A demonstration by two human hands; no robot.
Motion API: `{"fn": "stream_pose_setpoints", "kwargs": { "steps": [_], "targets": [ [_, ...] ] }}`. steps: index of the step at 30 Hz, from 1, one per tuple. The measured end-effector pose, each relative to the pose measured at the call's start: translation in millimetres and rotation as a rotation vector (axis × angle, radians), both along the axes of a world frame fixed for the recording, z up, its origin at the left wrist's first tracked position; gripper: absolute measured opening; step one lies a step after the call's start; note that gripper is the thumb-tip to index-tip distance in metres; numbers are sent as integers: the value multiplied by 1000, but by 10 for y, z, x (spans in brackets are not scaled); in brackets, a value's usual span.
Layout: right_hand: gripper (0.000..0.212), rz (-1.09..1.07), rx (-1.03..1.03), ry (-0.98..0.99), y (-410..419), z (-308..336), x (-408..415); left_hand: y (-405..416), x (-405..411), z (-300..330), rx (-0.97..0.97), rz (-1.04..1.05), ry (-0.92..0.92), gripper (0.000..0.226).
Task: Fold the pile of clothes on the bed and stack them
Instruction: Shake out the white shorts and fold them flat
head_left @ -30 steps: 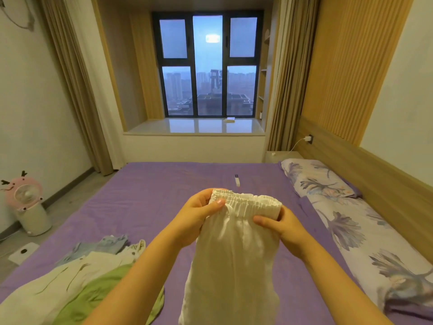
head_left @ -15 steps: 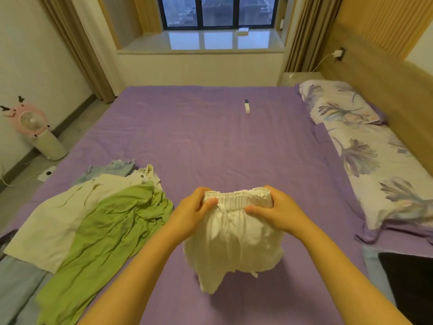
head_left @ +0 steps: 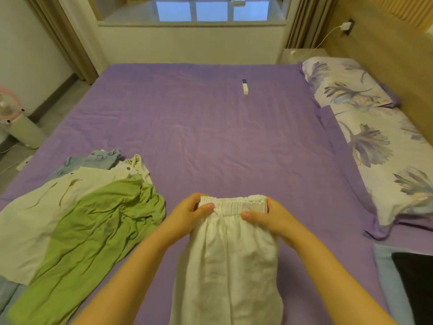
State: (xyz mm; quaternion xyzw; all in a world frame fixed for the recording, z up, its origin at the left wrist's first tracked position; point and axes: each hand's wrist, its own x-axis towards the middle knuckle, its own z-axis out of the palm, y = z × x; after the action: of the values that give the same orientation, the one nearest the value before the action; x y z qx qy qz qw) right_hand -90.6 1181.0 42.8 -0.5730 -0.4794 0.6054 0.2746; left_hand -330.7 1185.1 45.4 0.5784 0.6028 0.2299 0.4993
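Low in the centre of the frame, white shorts (head_left: 228,261) held up by the elastic waistband, the cloth hanging down toward the bottom edge over the purple bed (head_left: 210,127). Left hand (head_left: 189,215) clasping the left end of the waistband, thumb laid across the front of the gathers, fingers curled behind. Right hand (head_left: 269,219) grasping the right end the same way, thumb on the front, fingers wrapped round the edge. A thin drawstring dangling from the waistband just right of the left thumb. Whether the lower hem touches the sheet cannot be told, as it runs out of the frame. At lower left, the unfolded pile: a green top (head_left: 93,231) crumpled on the surface, overlapping a cream shirt (head_left: 39,212), with a pale blue garment (head_left: 93,159) behind them and the edge of a white one (head_left: 138,165) beside it. The green top just left of the left forearm, apart from the shorts. Upper middle of the frame, a small white remote (head_left: 245,86) lying alone on the sheet, well apart from everything else. Along the right edge, floral pillows (head_left: 375,137) against a wooden headboard (head_left: 386,55). At far left, a pink fan (head_left: 9,106) on the floor. Across the top, a window ledge (head_left: 187,22) between beige curtains (head_left: 58,34).
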Motion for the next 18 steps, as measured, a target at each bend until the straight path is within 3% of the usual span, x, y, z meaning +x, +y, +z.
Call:
{"fn": "stream_pose_setpoints", "kwargs": {
  "steps": [3,7,11,18],
  "targets": [
    [45,-49,-96,-12,103,-649,-31,135,63,-699,-40,55,8,17],
    [36,-129,-127,-63,326,-1378,-46,456,74,-1421,-112,80,-13,27],
    [41,-210,-100,-46,622,-1915,-44,871,95,-1948,-160,175,-79,25],
    [27,-254,87,-166,1263,-2488,-70,1520,186,-2517,-65,214,-88,19]
  ]
}}
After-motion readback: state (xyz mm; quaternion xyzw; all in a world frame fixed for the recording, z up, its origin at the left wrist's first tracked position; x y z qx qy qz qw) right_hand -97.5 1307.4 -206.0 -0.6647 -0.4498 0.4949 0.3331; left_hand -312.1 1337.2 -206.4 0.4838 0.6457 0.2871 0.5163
